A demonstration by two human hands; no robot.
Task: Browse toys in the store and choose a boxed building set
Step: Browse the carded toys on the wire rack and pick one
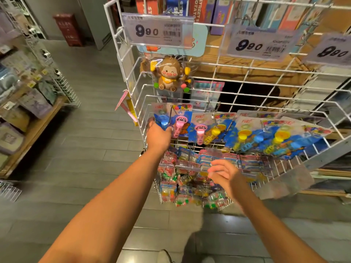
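A white wire rack [209,76] hangs with carded toys. My left hand [158,136] grips the leftmost blister card [171,112], which holds a blue and a pink bubble wand. My right hand [224,173] hovers lower, fingers apart and empty, in front of hanging packets of small colourful toys [182,179]. A brown monkey toy [170,74] in clear packaging hangs above my left hand. Boxed sets [197,8] stand upright behind the rack's top edge, partly cut off by the frame.
Price tags reading 9.90 [157,29] [260,44] clip to the rack. More wand cards [266,133] fill the row to the right. A wooden shelf with bagged goods [28,111] stands at left across a grey tiled aisle [85,149]. A red bin [67,29] stands at the far wall.
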